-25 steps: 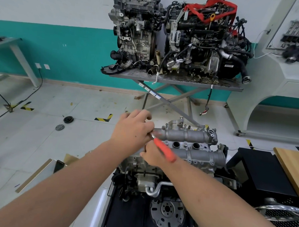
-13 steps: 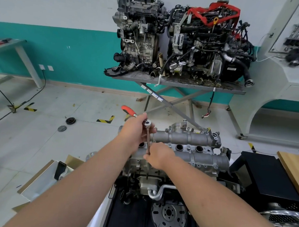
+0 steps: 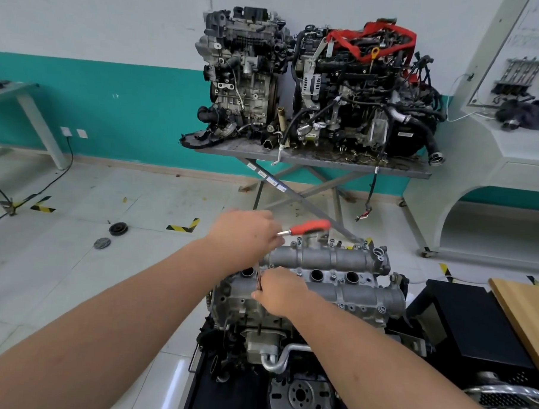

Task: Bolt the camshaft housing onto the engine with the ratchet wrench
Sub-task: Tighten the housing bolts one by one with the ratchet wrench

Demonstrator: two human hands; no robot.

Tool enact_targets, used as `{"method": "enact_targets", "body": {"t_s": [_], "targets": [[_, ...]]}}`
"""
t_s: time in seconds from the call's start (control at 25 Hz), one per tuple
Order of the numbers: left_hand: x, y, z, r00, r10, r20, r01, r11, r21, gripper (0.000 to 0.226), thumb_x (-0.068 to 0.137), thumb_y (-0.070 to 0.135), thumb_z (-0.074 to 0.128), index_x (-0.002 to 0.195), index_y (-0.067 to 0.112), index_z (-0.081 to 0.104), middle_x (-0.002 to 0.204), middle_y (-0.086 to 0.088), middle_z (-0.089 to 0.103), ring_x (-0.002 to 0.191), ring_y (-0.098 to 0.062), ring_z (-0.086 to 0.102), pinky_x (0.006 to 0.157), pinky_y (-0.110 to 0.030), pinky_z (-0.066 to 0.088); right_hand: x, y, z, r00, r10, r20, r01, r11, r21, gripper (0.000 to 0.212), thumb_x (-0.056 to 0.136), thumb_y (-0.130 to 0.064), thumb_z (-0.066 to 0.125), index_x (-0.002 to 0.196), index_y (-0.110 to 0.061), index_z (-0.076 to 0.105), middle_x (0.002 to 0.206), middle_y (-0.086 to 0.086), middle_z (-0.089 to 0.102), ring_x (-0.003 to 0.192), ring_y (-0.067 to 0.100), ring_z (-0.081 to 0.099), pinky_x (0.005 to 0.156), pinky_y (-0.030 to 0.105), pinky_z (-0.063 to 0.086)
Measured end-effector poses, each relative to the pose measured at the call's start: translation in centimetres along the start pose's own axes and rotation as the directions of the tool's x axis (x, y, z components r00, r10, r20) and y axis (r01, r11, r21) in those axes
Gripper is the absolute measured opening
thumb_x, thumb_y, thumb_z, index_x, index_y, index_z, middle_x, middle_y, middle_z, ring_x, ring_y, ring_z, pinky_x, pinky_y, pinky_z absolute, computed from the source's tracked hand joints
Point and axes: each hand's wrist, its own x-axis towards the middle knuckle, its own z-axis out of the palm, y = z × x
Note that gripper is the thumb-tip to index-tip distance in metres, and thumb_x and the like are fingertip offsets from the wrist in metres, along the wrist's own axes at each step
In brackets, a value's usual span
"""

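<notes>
Camshaft housing (image 3: 330, 272), a silver casting with three round wells showing along its middle, is sitting on top of the engine (image 3: 257, 324) at lower centre of the frame. Nearest the camera, the right hand (image 3: 281, 293) is resting over the housing's left end, its fingers (image 3: 259, 293) curling around a thin metal extension bar (image 3: 258, 276) that is standing upright there. Just above it, the left hand (image 3: 245, 231) is gripping the head end of the ratchet wrench (image 3: 307, 229), whose red handle is pointing toward the right of the frame, over the housing's far edge. Farther back, two other engines (image 3: 313, 82) are standing side by side on a grey counter (image 3: 313, 160) against the teal-and-white wall at upper centre.
</notes>
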Motion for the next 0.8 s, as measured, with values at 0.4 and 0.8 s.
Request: {"method": "enact_targets", "body": {"t_s": [0.4,0.8], "targets": [[-3.0,4.5,6.1,0.770,-0.636,-0.049,-0.052,0.015,-0.999,0.032,0.101,0.040,0.040,0.107,0.023,0.066,0.093,0.005,0.072,0.083,-0.010,0.069,0.076,-0.028,0.055,0.3,0.2,0.1,1.000,0.017,0.003,-0.017,1.000,-0.025,0.033,0.098,-0.039,0.052,0.112,-0.011,0.064,0.110,0.010,0.067,0.105,0.031,0.063,0.076,0.036,0.045],[-1.5,1.7,3.8,0.635,-0.479,0.606,0.047,-0.759,-0.650,0.053,0.099,0.063,0.037,0.099,0.015,0.059,0.070,-0.007,0.070,0.065,-0.024,0.072,0.053,-0.028,0.055,0.5,0.3,0.3,0.997,0.036,0.065,-0.038,0.999,0.034,0.040,0.100,-0.042,0.051,0.067,-0.022,0.041,0.071,-0.003,0.047,0.080,0.024,0.054,0.070,0.034,0.044]]}}
